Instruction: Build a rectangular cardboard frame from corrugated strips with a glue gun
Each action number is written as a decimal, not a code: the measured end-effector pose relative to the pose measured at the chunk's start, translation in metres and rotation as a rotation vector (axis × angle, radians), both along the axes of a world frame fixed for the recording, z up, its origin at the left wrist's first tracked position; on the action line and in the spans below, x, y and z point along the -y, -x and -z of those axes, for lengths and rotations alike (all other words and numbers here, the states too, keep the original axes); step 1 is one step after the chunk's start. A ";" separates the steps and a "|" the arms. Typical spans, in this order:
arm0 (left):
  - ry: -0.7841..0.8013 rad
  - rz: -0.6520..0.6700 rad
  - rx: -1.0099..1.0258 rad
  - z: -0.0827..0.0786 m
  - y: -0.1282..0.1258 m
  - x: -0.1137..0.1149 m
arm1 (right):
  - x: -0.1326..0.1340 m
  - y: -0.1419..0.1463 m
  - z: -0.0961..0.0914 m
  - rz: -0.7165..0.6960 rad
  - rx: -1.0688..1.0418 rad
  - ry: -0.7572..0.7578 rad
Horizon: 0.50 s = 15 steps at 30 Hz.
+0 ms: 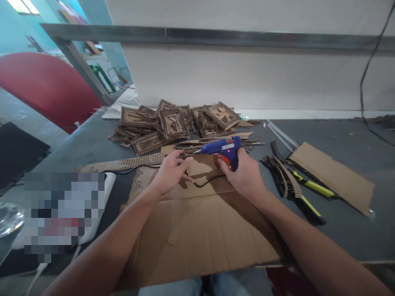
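My right hand (247,174) is wrapped round the handle of a blue hot glue gun (220,147), with a finger by its orange trigger and a small red light lit on its side. The nozzle points left, just above the fingers of my left hand (171,170). That hand is closed at the left edge of a small cardboard rectangle (202,169), next to a corrugated cardboard strip (189,151); its grip is partly hidden. A black cord (208,181) loops below the glue gun. Beneath both hands lies a large cardboard sheet (197,234).
Framed cardboard panels (174,123) are piled at the back. Yellow-black cutters (311,209), ridged cardboard strips (288,176) and a cardboard piece (333,172) lie right. A long perforated strip (123,163) and a blurred-out device on a white object (108,185) lie left.
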<state>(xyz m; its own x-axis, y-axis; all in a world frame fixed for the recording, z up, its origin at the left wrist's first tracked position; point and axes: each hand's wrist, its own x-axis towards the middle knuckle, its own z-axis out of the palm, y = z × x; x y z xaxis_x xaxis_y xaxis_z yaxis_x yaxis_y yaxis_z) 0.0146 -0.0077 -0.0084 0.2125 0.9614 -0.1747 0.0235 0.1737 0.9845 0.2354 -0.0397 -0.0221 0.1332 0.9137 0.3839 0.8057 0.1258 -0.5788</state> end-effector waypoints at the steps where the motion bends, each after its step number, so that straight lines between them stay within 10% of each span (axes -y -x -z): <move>1: 0.001 -0.002 0.000 0.000 0.000 0.000 | 0.000 0.000 0.000 -0.005 0.001 -0.008; 15: -0.020 -0.016 -0.071 -0.001 0.000 0.000 | -0.002 -0.003 0.003 -0.050 0.043 -0.103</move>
<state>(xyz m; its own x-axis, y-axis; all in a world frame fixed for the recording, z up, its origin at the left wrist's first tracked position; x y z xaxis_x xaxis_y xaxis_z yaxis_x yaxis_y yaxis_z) 0.0149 -0.0081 -0.0075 0.1845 0.9682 -0.1691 0.0908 0.1545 0.9838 0.2383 -0.0376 -0.0252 0.0696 0.8744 0.4802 0.8209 0.2233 -0.5255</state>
